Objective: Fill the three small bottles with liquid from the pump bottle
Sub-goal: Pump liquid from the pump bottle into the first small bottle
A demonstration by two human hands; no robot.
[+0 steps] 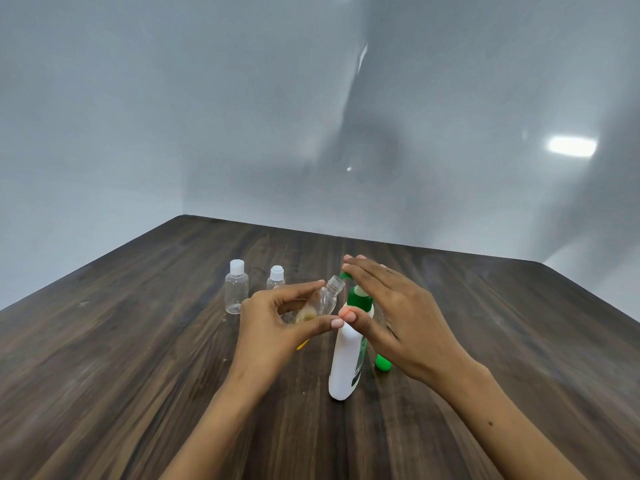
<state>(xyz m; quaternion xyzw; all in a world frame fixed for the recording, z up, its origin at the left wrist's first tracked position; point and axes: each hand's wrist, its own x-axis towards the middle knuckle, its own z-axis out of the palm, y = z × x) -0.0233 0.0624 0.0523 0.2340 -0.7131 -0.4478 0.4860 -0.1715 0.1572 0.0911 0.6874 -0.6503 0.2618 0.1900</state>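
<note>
My left hand [273,323] pinches a small clear uncapped bottle [325,297], tilted with its open neck just under the green nozzle of the pump. A little yellowish liquid lies in the bottle's lower part. The white pump bottle [348,358] stands upright on the wooden table [138,358]. My right hand [391,317] lies flat with straight fingers on the green pump head [360,297]. Two more small clear bottles with white caps stand behind: one [236,287] at the left, the other [275,278] partly hidden by my left hand.
A green cap-like object [383,362] sits on the table right of the pump bottle, below my right hand. Something small and yellow [302,345] peeks out under my left hand. A plain grey wall borders the table's far edges.
</note>
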